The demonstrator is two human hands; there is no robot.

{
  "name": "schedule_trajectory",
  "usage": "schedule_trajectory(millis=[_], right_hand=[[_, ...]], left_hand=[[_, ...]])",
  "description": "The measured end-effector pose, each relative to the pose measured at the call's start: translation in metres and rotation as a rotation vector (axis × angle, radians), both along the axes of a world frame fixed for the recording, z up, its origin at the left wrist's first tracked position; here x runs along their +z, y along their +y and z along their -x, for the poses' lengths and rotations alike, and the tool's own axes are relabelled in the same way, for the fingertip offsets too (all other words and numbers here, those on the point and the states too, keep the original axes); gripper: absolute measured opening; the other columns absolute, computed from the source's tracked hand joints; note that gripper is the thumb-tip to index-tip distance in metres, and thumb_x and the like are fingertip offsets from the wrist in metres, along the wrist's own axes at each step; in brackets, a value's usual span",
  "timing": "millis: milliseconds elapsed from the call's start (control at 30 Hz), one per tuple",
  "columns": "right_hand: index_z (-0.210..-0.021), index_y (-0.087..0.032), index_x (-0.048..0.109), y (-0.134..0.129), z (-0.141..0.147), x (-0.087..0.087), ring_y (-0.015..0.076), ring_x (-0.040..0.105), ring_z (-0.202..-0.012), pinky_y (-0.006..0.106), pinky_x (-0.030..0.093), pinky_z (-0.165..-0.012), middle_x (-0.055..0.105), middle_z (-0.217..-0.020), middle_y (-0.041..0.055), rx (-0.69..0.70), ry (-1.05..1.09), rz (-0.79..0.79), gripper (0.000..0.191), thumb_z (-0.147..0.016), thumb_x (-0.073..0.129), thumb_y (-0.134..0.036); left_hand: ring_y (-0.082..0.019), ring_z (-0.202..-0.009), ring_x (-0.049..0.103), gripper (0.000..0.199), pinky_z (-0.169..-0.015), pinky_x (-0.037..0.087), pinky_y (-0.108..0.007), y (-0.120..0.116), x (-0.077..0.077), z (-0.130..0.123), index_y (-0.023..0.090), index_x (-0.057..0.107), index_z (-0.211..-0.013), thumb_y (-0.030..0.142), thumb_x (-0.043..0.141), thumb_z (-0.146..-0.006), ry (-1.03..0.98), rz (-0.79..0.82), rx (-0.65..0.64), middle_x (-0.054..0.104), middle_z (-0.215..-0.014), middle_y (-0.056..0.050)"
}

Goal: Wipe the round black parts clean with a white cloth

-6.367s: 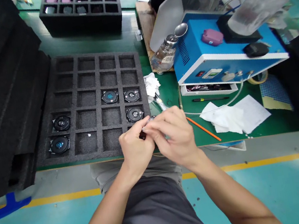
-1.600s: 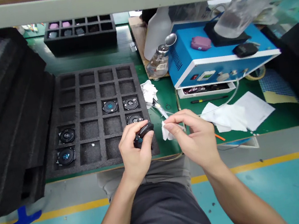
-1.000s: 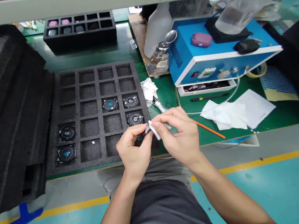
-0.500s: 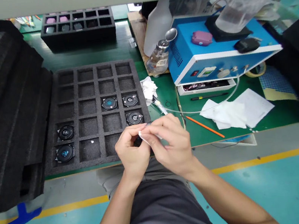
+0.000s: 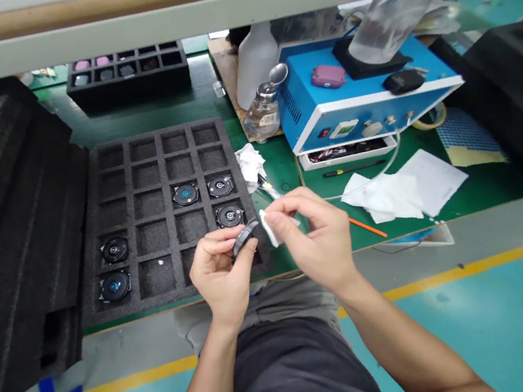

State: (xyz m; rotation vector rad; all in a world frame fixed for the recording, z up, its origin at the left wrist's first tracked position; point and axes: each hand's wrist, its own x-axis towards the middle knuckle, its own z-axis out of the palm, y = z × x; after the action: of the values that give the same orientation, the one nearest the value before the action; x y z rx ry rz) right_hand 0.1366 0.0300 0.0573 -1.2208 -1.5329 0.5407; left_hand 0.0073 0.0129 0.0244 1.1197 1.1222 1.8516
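Green matting covered the bench (image 5: 205,101), with a black foam tray (image 5: 128,161) on the left side and a blue machine (image 5: 351,104) at the right; several round black parts sat in the tray's compartments. Over the near edge of the bench the left hand (image 5: 217,277) held a small dark round part (image 5: 244,237); the part lay between the thumb and the fingertips, tilted with one edge up, and the fingers were closed around it. The right hand (image 5: 318,233) pinched a small white cloth (image 5: 269,225) between thumb and forefinger; the cloth was just beside the raised edge of the part, and I could not tell whether it touched it. Half a second before, both hands were pressed together and the part was almost hidden under the fingers; now the hands had come a little apart and the part showed clearly. White sheets of paper (image 5: 410,184) and an orange pencil (image 5: 368,227) lay on the matting to the right of the hands.
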Motion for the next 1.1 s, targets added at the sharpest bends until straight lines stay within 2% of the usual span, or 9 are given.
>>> schedule_trajectory(millis=[100,267,400,500,567,667,733,900,1100], right_hand=[[-0.085,-0.023,0.072,0.0,0.007,-0.001,0.0194,0.061,-0.08,0.037,0.049,-0.075,0.07,-0.082,0.003,0.013,-0.053,-0.057,0.013,-0.095,0.064,-0.024],[-0.081,-0.022,0.07,0.011,-0.003,-0.015,0.0185,0.058,-0.076,0.036,0.047,-0.074,0.07,-0.078,0.0018,-0.034,-0.085,0.014,0.014,-0.093,0.064,-0.02],[-0.081,-0.023,0.069,0.002,-0.008,-0.001,0.0176,0.058,-0.074,0.034,0.047,-0.071,0.068,-0.078,0.0013,-0.037,0.0,0.009,0.013,-0.093,0.065,-0.022],[-0.083,-0.023,0.07,-0.004,-0.002,0.011,0.0171,0.06,-0.075,0.033,0.048,-0.071,0.069,-0.078,0.0009,0.046,-0.001,-0.014,0.012,-0.094,0.064,-0.022],[-0.083,-0.023,0.072,-0.002,0.001,0.011,0.0179,0.061,-0.077,0.034,0.047,-0.073,0.07,-0.079,0.0014,0.039,-0.07,-0.027,0.012,-0.093,0.064,-0.022],[-0.078,-0.023,0.071,0.008,-0.002,0.001,0.0189,0.06,-0.076,0.036,0.046,-0.073,0.071,-0.078,0.0019,-0.027,-0.165,0.014,0.014,-0.091,0.065,-0.02],[-0.078,-0.023,0.07,0.012,-0.006,-0.005,0.0186,0.06,-0.075,0.035,0.046,-0.072,0.071,-0.077,0.0017,-0.012,-0.148,0.041,0.014,-0.091,0.065,-0.019],[-0.081,-0.022,0.07,0.009,-0.008,-0.002,0.0178,0.059,-0.073,0.034,0.047,-0.071,0.07,-0.078,0.0017,0.005,-0.066,0.033,0.013,-0.093,0.064,-0.022],[-0.082,-0.023,0.07,0.007,-0.005,0.0,0.0172,0.059,-0.072,0.033,0.048,-0.069,0.068,-0.078,0.0012,0.016,-0.049,0.039,0.011,-0.092,0.065,-0.021]], left_hand=[[-0.014,-0.084,0.076,0.03,-0.075,0.063,-0.025,0.0,-0.002,0.004,0.018,0.06,-0.08,0.021,0.089,-0.074,-0.023,0.009,-0.015,0.074,-0.089,-0.002],[-0.013,-0.086,0.075,0.034,-0.081,0.062,-0.026,0.001,-0.006,0.011,0.019,0.058,-0.082,0.013,0.09,-0.071,-0.107,-0.01,-0.053,0.074,-0.09,0.001],[-0.017,-0.095,0.077,0.033,-0.094,0.063,-0.038,0.0,-0.006,0.008,0.019,0.057,-0.08,0.014,0.089,-0.073,-0.073,-0.054,-0.05,0.074,-0.092,0.001],[-0.018,-0.094,0.077,0.031,-0.094,0.063,-0.04,-0.001,-0.005,0.004,0.019,0.057,-0.076,0.017,0.088,-0.075,-0.011,-0.077,-0.024,0.074,-0.089,0.001],[-0.018,-0.094,0.077,0.033,-0.092,0.063,-0.039,-0.001,-0.005,0.004,0.018,0.056,-0.074,0.018,0.089,-0.075,-0.003,-0.082,-0.013,0.074,-0.087,0.001],[-0.017,-0.089,0.076,0.038,-0.087,0.064,-0.035,0.001,-0.004,0.008,0.019,0.055,-0.078,0.023,0.092,-0.071,-0.078,0.004,-0.034,0.072,-0.087,0.001],[-0.015,-0.086,0.075,0.042,-0.082,0.064,-0.032,0.003,-0.003,0.013,0.02,0.056,-0.084,0.029,0.094,-0.068,-0.174,0.108,-0.092,0.072,-0.089,0.002],[-0.012,-0.08,0.072,0.047,-0.077,0.064,-0.028,0.005,0.004,0.023,0.022,0.057,-0.093,0.034,0.094,-0.067,-0.416,0.318,-0.206,0.071,-0.088,0.002],[-0.019,-0.095,0.077,0.046,-0.075,0.065,-0.026,0.005,0.009,0.027,0.021,0.057,-0.097,0.032,0.092,-0.069,-0.485,0.425,-0.256,0.075,-0.097,-0.003]])
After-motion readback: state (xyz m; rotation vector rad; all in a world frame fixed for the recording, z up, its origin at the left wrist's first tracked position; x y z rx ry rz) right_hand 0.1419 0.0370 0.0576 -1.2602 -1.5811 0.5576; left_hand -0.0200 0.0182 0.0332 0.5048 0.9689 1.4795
